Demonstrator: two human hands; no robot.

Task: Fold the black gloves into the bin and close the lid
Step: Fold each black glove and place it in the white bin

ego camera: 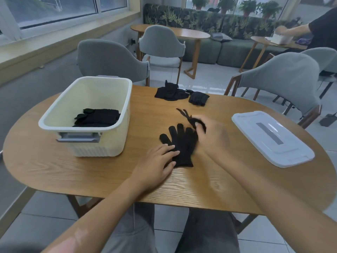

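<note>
A black glove [180,143] lies flat on the wooden table [91,176], fingers pointing away from me. My left hand [156,163] presses its cuff end down with straight fingers. My right hand [211,136], blurred, grips a second black glove [191,118] just above and right of the flat one, its fingers dangling loose. The cream bin [116,121] stands open at the left with folded black gloves [97,117] inside. The white lid [271,137] lies flat on the table at the right.
More black gloves [171,93] sit in a pile at the table's far edge, with a folded one [198,98] beside it. Grey chairs [284,79] ring the table. Another person works at a far table [273,42] in the top right.
</note>
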